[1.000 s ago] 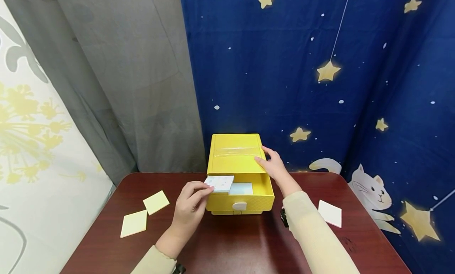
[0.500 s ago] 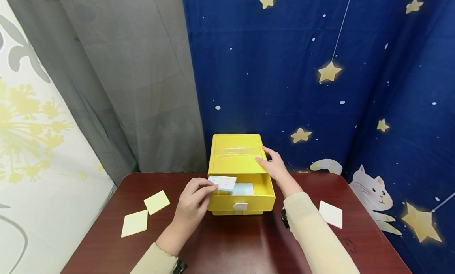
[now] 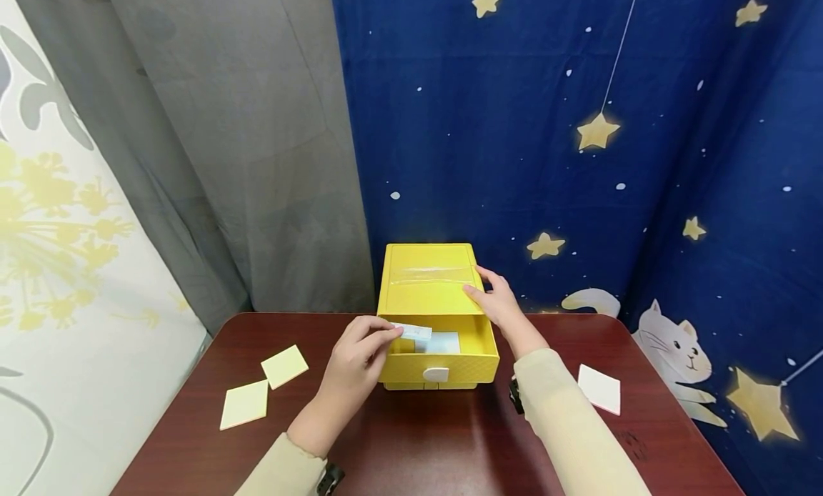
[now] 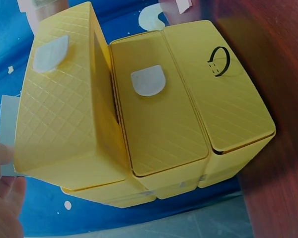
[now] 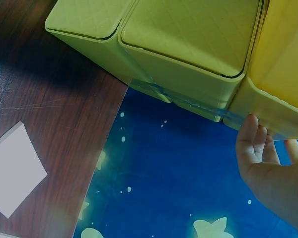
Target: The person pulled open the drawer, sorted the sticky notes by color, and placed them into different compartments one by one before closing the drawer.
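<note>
My left hand (image 3: pixel 360 360) pinches the pale pad (image 3: pixel 416 332) over the open drawer (image 3: pixel 401 371) (my right hand (image 3: pixel 499 303), thumb and fingers apart, rests on the yellow box (image 3: pixel 424 296)), and a loosened pinch could drop that pad askew onto the bluish sheet (image 3: pixel 445 344) inside.

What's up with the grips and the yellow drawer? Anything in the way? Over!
Left grip pinches pad at open drawer. Right grip rests on box. Second pad inside; nothing seen in the way.
</note>
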`<state>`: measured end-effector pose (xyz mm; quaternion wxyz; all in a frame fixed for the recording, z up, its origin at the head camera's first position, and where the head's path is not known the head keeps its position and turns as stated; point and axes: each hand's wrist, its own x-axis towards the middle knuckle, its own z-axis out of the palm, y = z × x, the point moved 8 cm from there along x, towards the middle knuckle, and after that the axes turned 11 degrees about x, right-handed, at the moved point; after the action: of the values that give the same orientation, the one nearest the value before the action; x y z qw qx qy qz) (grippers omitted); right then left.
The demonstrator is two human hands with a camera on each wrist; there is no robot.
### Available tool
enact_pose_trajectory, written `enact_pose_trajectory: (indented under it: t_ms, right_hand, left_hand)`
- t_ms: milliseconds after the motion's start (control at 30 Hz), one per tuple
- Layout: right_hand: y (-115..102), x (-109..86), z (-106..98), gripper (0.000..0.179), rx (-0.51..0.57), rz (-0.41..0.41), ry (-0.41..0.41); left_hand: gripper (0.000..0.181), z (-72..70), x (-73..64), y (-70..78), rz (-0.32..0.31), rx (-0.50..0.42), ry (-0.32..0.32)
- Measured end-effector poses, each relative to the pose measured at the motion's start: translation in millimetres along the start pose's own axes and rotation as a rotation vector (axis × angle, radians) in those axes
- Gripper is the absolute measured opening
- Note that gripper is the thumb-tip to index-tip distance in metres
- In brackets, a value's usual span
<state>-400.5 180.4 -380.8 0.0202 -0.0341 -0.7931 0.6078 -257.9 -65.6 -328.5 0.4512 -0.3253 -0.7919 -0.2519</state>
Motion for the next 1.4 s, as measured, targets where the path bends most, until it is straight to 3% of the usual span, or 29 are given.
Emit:
enact_pose_trajectory:
  t_ms: [367, 667, 1033, 1400]
  right_hand:
    - [1, -0.8, 0, 0.063, 0.003, 0.009, -0.003]
    - [2, 0.1, 0, 0.062, 0.002, 0.019, 0.000]
    - [2, 0.9, -2, 0.062, 0.019, 0.011, 0.004]
    - [3, 1.0, -1, 0.062, 0.014, 0.023, -0.001]
  left_hand:
    - [0.027, 6.2, 10.2, 2.4, -0.034, 0.021, -0.082]
    - [0.022, 21.3, 16.9, 2.6, -0.057, 0.064, -0.185]
    - [0.020, 30.1, 25.0, 2.6, -0.095, 0.119, -0.204]
    - [0.014, 42.8, 28.8, -0.3, -0.170, 0.156, -0.292]
